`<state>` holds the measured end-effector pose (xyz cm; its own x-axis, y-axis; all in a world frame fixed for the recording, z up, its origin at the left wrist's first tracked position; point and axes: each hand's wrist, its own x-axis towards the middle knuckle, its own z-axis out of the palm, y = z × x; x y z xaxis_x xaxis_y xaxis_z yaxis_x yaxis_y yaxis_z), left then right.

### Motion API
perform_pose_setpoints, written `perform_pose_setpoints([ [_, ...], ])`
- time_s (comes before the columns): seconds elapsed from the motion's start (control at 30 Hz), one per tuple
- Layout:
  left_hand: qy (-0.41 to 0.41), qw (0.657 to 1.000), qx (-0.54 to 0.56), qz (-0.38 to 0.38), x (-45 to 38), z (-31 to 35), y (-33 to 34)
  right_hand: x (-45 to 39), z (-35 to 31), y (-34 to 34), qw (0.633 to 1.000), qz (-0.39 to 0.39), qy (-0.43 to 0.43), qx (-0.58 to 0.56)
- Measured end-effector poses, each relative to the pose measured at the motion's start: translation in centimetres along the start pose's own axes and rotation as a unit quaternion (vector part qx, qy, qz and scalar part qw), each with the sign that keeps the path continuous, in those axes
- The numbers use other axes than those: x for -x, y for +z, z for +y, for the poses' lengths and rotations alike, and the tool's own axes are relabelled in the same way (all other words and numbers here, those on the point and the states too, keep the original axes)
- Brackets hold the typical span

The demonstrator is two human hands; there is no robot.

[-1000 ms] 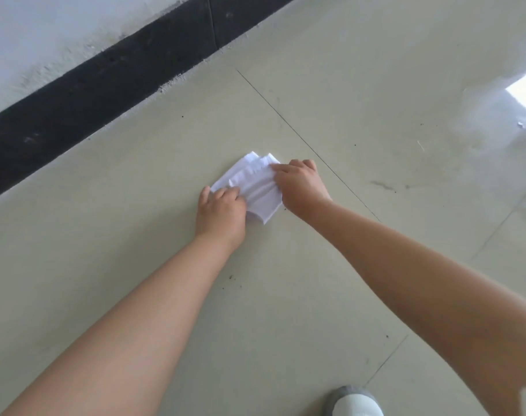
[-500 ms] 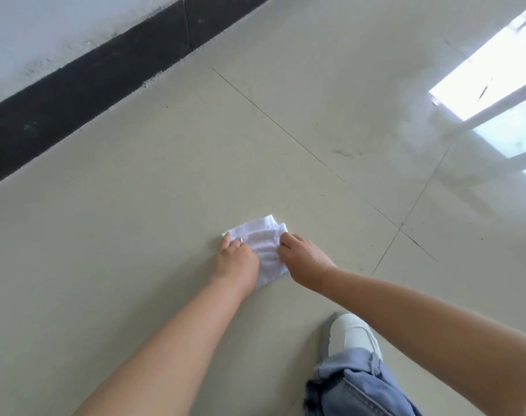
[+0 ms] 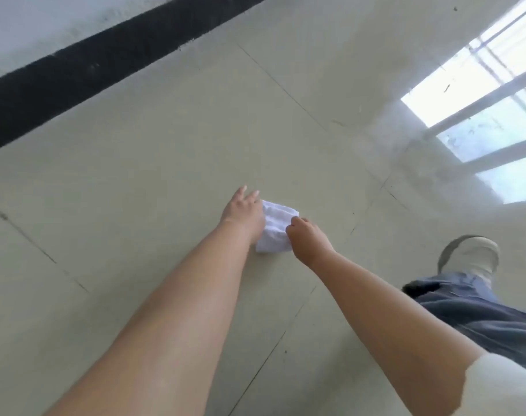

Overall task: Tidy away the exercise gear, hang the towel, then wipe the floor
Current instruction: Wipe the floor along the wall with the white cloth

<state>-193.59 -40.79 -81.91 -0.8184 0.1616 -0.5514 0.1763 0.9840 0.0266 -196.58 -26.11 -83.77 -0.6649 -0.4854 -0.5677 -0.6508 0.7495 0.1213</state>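
Nearest, the right hand (image 3: 306, 241) pinches the near-right edge of the crumpled white cloth (image 3: 275, 228) lying on the pale tiled floor (image 3: 165, 151). The left hand (image 3: 242, 210) rests at the cloth's left edge, fingers straight and relaxed. Wiping well likely needs both palms pressing it flat, sweeping from the cloth toward the black skirting strip (image 3: 75, 73) beyond.

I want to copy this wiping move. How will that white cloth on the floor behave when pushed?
The white cloth looks floppy: it lies creased between the left hand and right hand. It probably slides easily, since the tiled floor looks glossy. It likely bunches up.
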Motion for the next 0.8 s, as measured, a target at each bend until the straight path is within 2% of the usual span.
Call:
perform_pose_setpoints([
  [0.1, -0.059, 0.995, 0.074, -0.015, -1.5, 1.7, 1.0, -2.3, 2.4, 0.4, 0.998, 0.001, -0.053, 0.022],
  [0.17, -0.069, 0.989, 0.127, -0.022, -2.8, 3.1, 1.3, -4.0, 4.1, 0.3, 0.984, 0.074, -0.158, 0.046],
  [0.2, -0.060, 0.988, 0.142, -0.025, -3.6, 3.8, 1.3, -4.6, 4.9, -0.3, 0.975, 0.085, -0.203, 0.042],
  [0.23, -0.051, 0.987, 0.149, -0.032, -4.4, 4.4, 1.2, -5.5, 6.0, -0.6, 0.965, 0.090, -0.238, 0.064],
  [0.27, -0.044, 0.987, 0.151, -0.045, -5.1, 4.9, 1.2, -6.4, 6.8, -1.1, 0.960, 0.054, -0.259, 0.087],
  [0.3, -0.050, 0.985, 0.155, -0.059, -5.7, 5.4, 1.2, -7.4, 7.9, -1.4, 0.948, 0.027, -0.291, 0.127],
  [0.4, -0.108, 0.975, 0.174, -0.085, -7.5, 7.1, 0.7, -10.5, 11.1, -2.5, 0.894, 0.076, -0.412, 0.158],
  [0.5, -0.181, 0.959, 0.203, -0.078, -11.6, 9.2, -2.0, -14.8, 15.3, -4.1, 0.855, 0.110, -0.477, 0.169],
  [0.53, -0.202, 0.953, 0.216, -0.072, -13.4, 9.5, -3.4, -16.2, 16.8, -5.1, 0.855, 0.100, -0.484, 0.160],
  [0.57, -0.223, 0.946, 0.229, -0.062, -15.5, 9.6, -4.7, -17.8, 18.5, -5.9, 0.878, 0.074, -0.452, 0.139],
  [0.63, -0.260, 0.932, 0.247, -0.045, -19.9, 9.3, -7.5, -20.4, 21.7, -7.5, 0.910, 0.106, -0.385, 0.110],
  [0.7, -0.271, 0.929, 0.247, -0.053, -24.3, 8.8, -10.4, -22.0, 25.1, -8.6, 0.910, 0.164, -0.350, 0.148],
  [0.73, -0.268, 0.930, 0.247, -0.058, -26.5, 8.7, -11.7, -22.9, 27.0, -8.8, 0.923, 0.134, -0.320, 0.166],
  [0.8, -0.257, 0.933, 0.247, -0.056, -30.5, 9.0, -14.0, -24.4, 30.9, -8.5, 0.956, 0.077, -0.256, 0.124],
])
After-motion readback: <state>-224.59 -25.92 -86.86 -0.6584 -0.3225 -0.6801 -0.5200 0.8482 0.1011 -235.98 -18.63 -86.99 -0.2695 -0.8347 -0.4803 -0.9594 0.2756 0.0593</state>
